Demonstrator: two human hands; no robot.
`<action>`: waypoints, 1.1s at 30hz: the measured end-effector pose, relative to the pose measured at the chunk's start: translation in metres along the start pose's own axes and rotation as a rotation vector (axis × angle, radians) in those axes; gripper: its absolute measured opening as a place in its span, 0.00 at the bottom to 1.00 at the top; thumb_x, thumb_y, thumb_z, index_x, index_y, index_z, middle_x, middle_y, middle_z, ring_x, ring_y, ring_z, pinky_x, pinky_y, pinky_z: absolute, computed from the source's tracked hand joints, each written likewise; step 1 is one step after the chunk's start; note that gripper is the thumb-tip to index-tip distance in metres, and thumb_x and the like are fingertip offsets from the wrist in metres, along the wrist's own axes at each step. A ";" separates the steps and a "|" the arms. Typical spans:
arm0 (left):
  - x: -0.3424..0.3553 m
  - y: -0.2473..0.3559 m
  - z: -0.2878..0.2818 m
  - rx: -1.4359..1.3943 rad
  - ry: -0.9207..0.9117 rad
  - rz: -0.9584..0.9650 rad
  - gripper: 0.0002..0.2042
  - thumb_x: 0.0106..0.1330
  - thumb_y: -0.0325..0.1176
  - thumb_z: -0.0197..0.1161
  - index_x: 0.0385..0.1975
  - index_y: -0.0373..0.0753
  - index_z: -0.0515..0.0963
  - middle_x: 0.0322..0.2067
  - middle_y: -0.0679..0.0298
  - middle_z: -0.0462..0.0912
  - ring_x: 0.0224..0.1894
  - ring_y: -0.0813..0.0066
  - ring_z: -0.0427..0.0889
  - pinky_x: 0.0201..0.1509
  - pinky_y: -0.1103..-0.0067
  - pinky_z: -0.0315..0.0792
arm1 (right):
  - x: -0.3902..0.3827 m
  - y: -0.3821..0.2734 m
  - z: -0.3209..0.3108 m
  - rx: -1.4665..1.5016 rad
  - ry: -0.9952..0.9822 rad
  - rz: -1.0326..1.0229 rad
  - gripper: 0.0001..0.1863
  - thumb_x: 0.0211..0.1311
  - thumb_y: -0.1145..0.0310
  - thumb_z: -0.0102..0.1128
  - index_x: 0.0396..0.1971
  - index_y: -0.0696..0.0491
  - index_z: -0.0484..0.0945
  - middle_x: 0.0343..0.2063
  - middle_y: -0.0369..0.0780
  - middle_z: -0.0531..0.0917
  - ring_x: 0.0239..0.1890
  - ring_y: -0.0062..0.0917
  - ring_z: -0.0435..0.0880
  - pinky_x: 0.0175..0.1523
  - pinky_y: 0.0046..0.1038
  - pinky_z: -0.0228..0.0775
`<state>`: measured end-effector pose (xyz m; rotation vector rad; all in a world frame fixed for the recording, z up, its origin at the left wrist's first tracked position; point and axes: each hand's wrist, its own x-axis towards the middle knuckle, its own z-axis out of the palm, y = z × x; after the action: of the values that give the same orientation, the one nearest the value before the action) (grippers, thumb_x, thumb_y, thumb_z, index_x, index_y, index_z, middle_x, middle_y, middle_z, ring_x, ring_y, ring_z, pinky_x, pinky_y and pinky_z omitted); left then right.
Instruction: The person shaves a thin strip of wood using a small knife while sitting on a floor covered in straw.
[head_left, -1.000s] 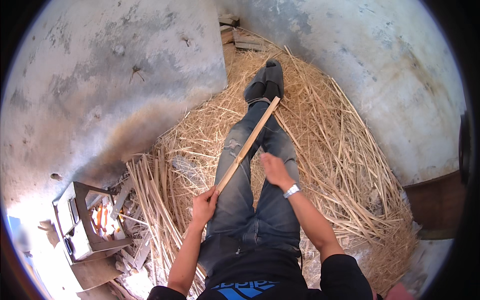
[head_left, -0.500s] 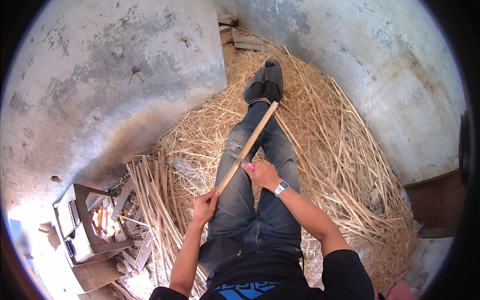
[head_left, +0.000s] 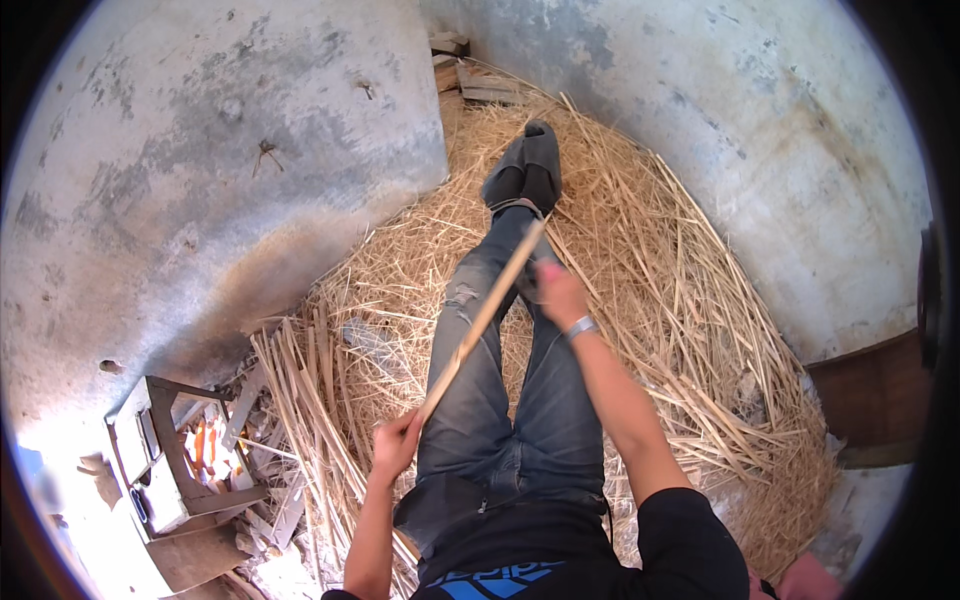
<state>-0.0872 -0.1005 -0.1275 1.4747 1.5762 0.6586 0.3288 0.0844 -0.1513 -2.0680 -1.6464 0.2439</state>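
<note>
My left hand (head_left: 396,440) grips the lower end of a long, pale wooden strip (head_left: 483,320), which slants up over my jeans (head_left: 463,400) to near my ankles. My right hand (head_left: 560,293), smeared by motion, is closed on a small tool with a pink part, likely a knife, beside the upper half of the strip. The tool's blade is too blurred to make out clearly. My crossed feet in dark footwear (head_left: 519,160) lie on the straw.
Straw and split strips (head_left: 660,300) cover the floor. Weathered walls (head_left: 190,150) rise on both sides. A battered open box (head_left: 160,500) with orange bits inside and debris sit at lower left, wood scraps (head_left: 487,85) at the back, a brown board (head_left: 865,400) at right.
The pink-handled tool came into view in my right hand on the strip, then moved up and right along it. The strip's lower end and my left hand have shifted slightly down and left.
</note>
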 end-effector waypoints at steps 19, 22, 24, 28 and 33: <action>0.033 0.044 0.024 0.022 0.000 0.049 0.18 0.78 0.37 0.62 0.65 0.41 0.80 0.25 0.55 0.87 0.26 0.64 0.86 0.37 0.70 0.78 | -0.080 -0.060 -0.051 0.190 -0.258 -0.013 0.38 0.77 0.36 0.51 0.23 0.58 0.84 0.22 0.56 0.84 0.30 0.55 0.86 0.36 0.50 0.77; 0.033 0.037 0.026 0.002 -0.026 0.015 0.18 0.78 0.38 0.62 0.64 0.42 0.81 0.28 0.54 0.88 0.29 0.63 0.88 0.38 0.70 0.79 | -0.088 -0.074 -0.031 0.203 -0.366 -0.017 0.39 0.75 0.34 0.52 0.22 0.57 0.85 0.22 0.55 0.85 0.30 0.55 0.87 0.36 0.50 0.79; 0.033 0.029 0.029 -0.003 -0.033 -0.025 0.18 0.79 0.38 0.61 0.64 0.43 0.82 0.30 0.52 0.89 0.30 0.62 0.90 0.40 0.69 0.80 | -0.085 -0.082 -0.023 0.163 -0.367 -0.095 0.39 0.74 0.33 0.52 0.21 0.56 0.85 0.21 0.54 0.85 0.28 0.54 0.87 0.34 0.50 0.78; 0.030 0.027 0.035 0.081 0.101 0.196 0.17 0.79 0.37 0.61 0.62 0.42 0.84 0.37 0.48 0.91 0.33 0.59 0.92 0.41 0.68 0.82 | -0.065 -0.063 -0.027 -0.017 -0.265 -0.226 0.40 0.74 0.32 0.51 0.22 0.55 0.86 0.21 0.53 0.85 0.27 0.52 0.87 0.33 0.50 0.79; 0.030 0.030 0.037 0.069 0.168 0.281 0.16 0.78 0.35 0.62 0.61 0.42 0.85 0.39 0.45 0.91 0.35 0.56 0.93 0.41 0.68 0.83 | 0.005 -0.009 -0.037 -0.018 -0.244 0.003 0.43 0.74 0.30 0.49 0.24 0.58 0.87 0.25 0.56 0.87 0.32 0.52 0.89 0.35 0.51 0.80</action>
<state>-0.0380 -0.0729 -0.1278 1.7498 1.5427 0.9177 0.3382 0.0807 -0.1148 -2.1225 -1.7899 0.5017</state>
